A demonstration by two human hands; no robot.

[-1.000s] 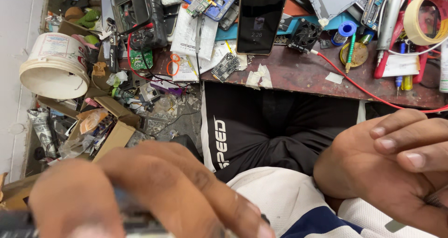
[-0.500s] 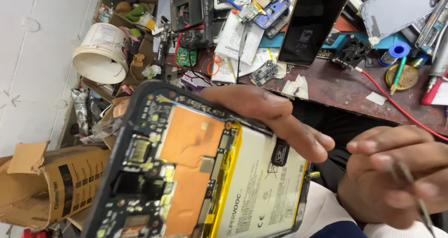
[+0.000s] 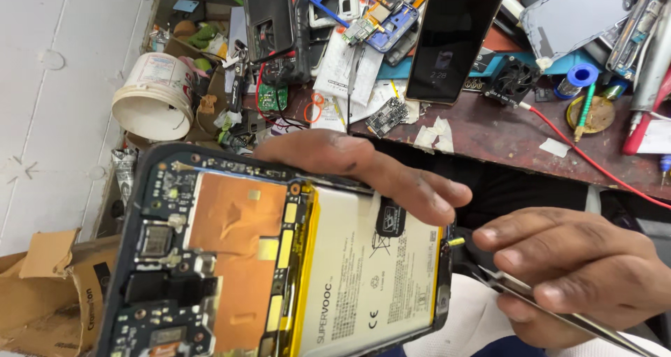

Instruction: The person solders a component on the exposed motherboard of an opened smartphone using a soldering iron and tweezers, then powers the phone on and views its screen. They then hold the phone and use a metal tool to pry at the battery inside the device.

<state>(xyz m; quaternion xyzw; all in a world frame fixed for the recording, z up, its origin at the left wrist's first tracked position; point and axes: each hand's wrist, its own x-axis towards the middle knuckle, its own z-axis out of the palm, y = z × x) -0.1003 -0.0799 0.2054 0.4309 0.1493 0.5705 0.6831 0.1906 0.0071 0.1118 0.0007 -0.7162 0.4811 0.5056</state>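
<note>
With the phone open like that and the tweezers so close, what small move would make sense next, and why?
Probably ease the tweezers in the right hand a little further in toward the lower edge of the opened phone. Their tip already sits right by that edge, beside the white battery, and the left hand holds the phone up with its insides facing the camera.

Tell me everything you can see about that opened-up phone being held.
The opened phone has its back cover off, in a dark frame. A copper-coloured shield covers part of the circuit board; beside it sits a white battery edged with yellow. It is tilted, close to the camera. The left hand grips it, fingers lying across the battery. The right hand holds metal tweezers at its lower end.
</note>
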